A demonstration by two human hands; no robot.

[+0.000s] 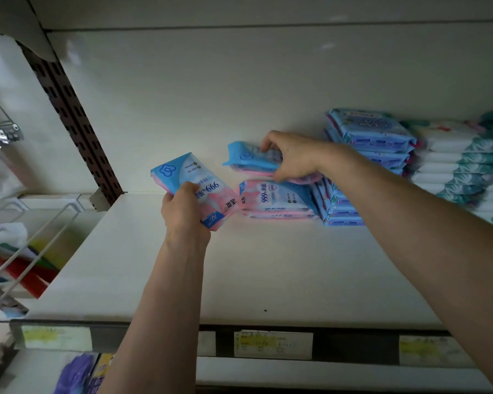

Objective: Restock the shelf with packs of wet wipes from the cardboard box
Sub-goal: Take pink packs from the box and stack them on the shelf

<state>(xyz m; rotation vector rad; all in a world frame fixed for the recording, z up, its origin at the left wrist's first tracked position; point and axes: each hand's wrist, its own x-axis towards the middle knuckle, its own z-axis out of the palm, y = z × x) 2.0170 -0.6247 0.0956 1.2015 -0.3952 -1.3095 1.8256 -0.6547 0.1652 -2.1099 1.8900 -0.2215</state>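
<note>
Running along the bottom of the frame, the shelf's front rail carries paper price labels (272, 344), and behind it the pale shelf (239, 274) lies bare in its near half. Above that bare stretch, left of centre, the left hand (184, 214) grips a pink-and-blue pack of wet wipes (194, 183) by its lower end, fingers and thumb curled round it. This pack's long axis slants from upper left to lower right of the frame, its blue logo end points to the upper left, and its print reads upside down. Further in, the right hand (293, 157) pinches a second pack (248, 157) between thumb and curled fingers just above a short stack of matching packs (276, 199) that lies near the back. That pack's long axis runs roughly across the frame, blue end to the left, as the stack's does. The step in hand looks like laying this pack on the stack. The next move calls for lowering it square and letting go, then turning the left pack to match. Right of the stack sit blue packs (373, 132) and, at the right edge, white-and-teal packs (453, 166), all against the back panel (211, 95). The cardboard box is out of view.
</note>
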